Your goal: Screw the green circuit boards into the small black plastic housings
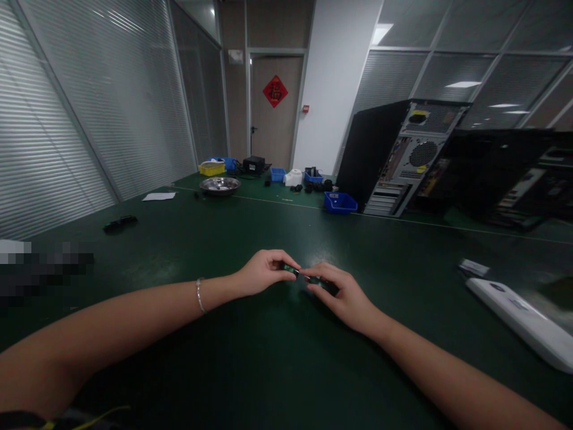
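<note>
Pinching small green part in left hand and darker part in right hand, well away from left edge of green table and white device. Facing metal dish and blue bin farther off, with contents unclear.

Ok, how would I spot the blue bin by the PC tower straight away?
Find the big black tower, right of the door. The bin sits at its foot, on the left in view. Other blue bins lie farther back; this one is nearest and farthest right.
</note>
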Motion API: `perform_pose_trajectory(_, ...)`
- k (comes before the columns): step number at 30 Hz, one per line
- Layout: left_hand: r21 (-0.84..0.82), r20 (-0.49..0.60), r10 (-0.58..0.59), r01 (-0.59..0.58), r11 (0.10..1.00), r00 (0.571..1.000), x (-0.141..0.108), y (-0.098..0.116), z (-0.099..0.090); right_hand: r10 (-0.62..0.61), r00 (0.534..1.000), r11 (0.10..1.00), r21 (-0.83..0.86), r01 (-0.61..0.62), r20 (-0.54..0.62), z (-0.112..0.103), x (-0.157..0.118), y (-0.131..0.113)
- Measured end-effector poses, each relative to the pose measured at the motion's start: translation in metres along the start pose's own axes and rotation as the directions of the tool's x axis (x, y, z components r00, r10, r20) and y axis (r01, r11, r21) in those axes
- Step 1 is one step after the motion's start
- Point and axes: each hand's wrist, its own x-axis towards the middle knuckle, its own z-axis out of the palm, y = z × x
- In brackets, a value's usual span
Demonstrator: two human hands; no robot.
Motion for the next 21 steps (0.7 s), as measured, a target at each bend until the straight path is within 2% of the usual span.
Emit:
perform_pose_trajectory(5,0.016,-0.013,0.019,-0.019,1.0,1.0,-0.001,-0.0001,0.0006,0.002,1.0,1.0,-0.001,-0.002,-0.003,-0.0002,-0.0002,0.0016)
perform_pose_trajectory(21,-0.027,-0.004,-0.048,0.048,0.998,0.999,0.0003,0.003,0.0023,-0.014,1.0,1.0,0.013,0.014,-0.023,0.0011,-0.0002,0.0019)
